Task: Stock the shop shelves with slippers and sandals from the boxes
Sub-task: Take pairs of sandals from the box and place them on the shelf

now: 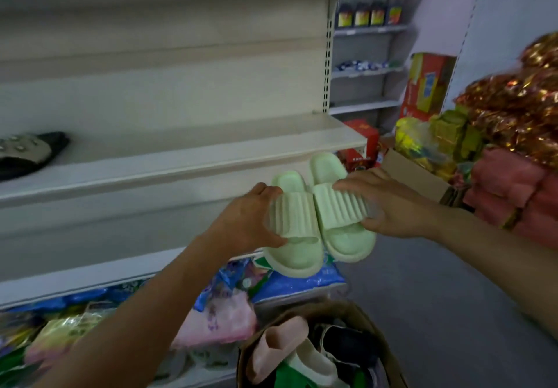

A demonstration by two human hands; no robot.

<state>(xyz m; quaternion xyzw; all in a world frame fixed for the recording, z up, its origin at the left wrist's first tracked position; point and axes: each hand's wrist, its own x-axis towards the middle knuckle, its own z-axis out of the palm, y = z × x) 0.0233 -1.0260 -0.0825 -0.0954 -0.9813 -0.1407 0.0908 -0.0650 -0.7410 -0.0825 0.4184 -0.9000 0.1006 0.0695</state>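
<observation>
I hold a pair of pale green ribbed slippers side by side in the air, just below the front edge of a white shelf (187, 158). My left hand (250, 218) grips the left slipper (294, 230) by its strap and side. My right hand (389, 203) grips the right slipper (338, 206), fingers over the strap and thumb under the sole. A black and grey sandal (27, 152) lies at the shelf's far left. Below me an open cardboard box (374, 336) holds pink, white and dark slippers.
The lower shelf carries bagged goods in blue, pink and yellow wrappers (217, 312). At the right stand stacked pink packs (513, 194), gold-foil bundles (519, 97) and an open carton (416, 176). Far shelves (368, 29) hold bottles. Grey floor (437, 282) lies to the right.
</observation>
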